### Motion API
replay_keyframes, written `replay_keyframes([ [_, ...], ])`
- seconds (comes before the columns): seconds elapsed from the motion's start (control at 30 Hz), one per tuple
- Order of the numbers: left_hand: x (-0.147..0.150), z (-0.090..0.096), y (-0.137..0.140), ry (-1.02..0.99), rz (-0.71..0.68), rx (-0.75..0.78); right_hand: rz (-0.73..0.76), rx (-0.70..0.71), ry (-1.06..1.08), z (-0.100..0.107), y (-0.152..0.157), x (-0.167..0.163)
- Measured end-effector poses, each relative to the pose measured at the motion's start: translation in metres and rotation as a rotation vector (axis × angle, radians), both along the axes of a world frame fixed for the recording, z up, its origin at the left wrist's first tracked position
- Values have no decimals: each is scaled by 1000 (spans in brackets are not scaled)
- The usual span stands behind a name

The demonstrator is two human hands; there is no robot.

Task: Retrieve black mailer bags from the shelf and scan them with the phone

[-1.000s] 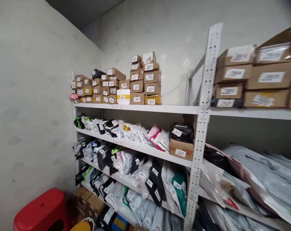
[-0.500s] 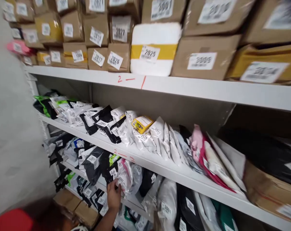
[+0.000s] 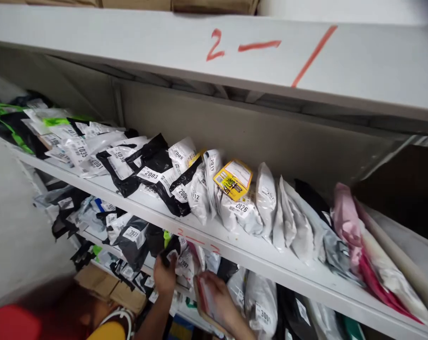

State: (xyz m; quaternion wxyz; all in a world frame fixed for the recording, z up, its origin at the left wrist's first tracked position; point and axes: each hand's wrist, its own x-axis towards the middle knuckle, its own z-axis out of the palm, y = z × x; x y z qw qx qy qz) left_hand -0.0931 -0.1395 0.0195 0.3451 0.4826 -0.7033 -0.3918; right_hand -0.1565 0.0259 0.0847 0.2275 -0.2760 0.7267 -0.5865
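Grey-and-white plastic mailer [image 3: 183, 264], labelled 2007, stands on the lower shelf [image 3: 199, 295] as my left hand [image 3: 165, 276] pinches its top edge; my right hand [image 3: 214, 295] closes its grip around a flat pinkish parcel [image 3: 204, 302] beside it.

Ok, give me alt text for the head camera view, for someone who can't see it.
Two hands reach among labelled parcel bags on a lower shelf: the left hand grips a black bag, the right hand holds a flat pink-edged packet. Above, more numbered bags line a white shelf with red markings.
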Motion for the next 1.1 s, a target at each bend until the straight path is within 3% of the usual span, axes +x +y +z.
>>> replay_keyframes([
  [0.1, 6, 2, -2, 26, -351, -64, 152, 91, 175, 6, -34, -11],
  [0.23, 27, 4, -18, 55, -586, -134, 333, 531, 537, 1, -68, -18],
  [0.3, 33, 12, -34, 73, -586, -161, 371, 673, 589, -3, -78, -20],
  [0.4, 22, 29, -52, 78, -400, -220, 344, 750, 587, -9, -82, -20],
  [0.57, -6, 38, -37, 47, -227, -245, 275, 820, 599, -12, -72, -13],
  [0.67, 7, 22, -25, 21, -317, -253, 235, 831, 602, -11, -60, -9],
  [0.77, 28, -5, -31, -54, -411, -171, 238, 866, 608, -10, -45, -8],
  [0.9, 31, -38, -50, -204, -311, 25, 256, 893, 612, -10, -36, -10],
  [1.0, 21, -48, -44, -212, -364, 26, 260, 873, 605, -11, -46, -12],
  [1.1, 15, -43, -26, -156, -535, -63, 253, 850, 580, -20, -61, -13],
])
